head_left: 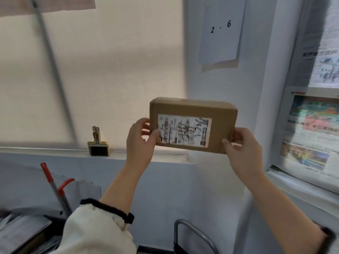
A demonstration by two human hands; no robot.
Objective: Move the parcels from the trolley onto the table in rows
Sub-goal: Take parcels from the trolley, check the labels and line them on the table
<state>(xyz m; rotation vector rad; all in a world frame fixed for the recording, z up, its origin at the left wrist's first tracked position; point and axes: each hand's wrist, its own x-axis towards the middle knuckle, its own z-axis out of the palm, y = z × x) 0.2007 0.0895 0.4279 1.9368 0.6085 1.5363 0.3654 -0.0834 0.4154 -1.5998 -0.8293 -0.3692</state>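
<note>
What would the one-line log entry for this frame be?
stage: parcel held up in air | label: faces camera | left hand: grips left end | right hand: grips right end

The label (pixel 184 132) on your parcel (pixel 192 107) is too blurred to read; at 6 o'clock the edge cuts a grey metal rail (pixel 175 239).

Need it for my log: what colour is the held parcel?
The parcel is brown cardboard with a white label; head view.

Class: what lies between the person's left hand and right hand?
In the head view, a brown parcel, gripped at its ends by the left hand and right hand.
</note>
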